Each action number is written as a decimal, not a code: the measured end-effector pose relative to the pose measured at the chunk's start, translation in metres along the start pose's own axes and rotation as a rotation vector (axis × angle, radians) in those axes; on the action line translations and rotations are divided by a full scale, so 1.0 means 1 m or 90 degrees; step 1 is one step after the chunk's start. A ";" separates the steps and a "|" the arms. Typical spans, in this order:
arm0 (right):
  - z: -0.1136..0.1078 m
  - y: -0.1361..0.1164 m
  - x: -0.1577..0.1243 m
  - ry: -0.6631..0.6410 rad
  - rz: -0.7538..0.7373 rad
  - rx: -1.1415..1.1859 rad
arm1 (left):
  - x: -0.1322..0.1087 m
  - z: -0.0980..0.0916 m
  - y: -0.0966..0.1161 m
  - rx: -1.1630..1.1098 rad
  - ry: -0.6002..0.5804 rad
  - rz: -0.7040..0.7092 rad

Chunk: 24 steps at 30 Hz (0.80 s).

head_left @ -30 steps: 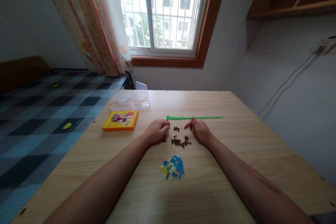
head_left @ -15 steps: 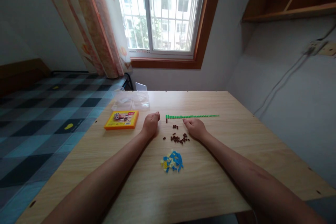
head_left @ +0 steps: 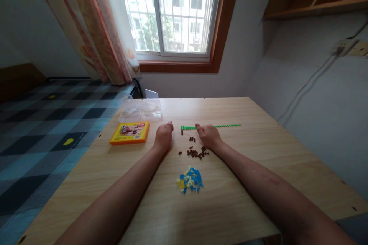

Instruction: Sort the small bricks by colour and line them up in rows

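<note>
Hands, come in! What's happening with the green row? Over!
Left grip left of the green row, fingertips hidden. Right grip at the row, blocking part of it from view. Brown pile apart, on the near side.

Window (head_left: pixel 184 15) glared white before me, side walls (head_left: pixel 296 42) stood dim, faint shadows edged my forearms (head_left: pixel 123 187), brown pieces (head_left: pixel 194 154) looked soft, outer edges stretched.
</note>
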State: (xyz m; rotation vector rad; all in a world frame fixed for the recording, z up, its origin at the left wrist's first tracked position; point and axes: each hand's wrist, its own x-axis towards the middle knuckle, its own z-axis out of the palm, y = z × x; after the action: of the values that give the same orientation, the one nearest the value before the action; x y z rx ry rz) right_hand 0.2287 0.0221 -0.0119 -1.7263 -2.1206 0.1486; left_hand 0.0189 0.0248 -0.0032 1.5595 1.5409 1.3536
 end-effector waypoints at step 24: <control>0.003 0.008 -0.007 0.038 -0.339 0.224 | -0.001 -0.012 0.009 -0.375 -0.061 -0.247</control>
State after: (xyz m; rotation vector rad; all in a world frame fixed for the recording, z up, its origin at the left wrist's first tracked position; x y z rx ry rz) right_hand 0.2360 0.0175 -0.0187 -0.9268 -2.2635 0.2895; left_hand 0.0119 0.0189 0.0082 0.8969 1.1594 1.3209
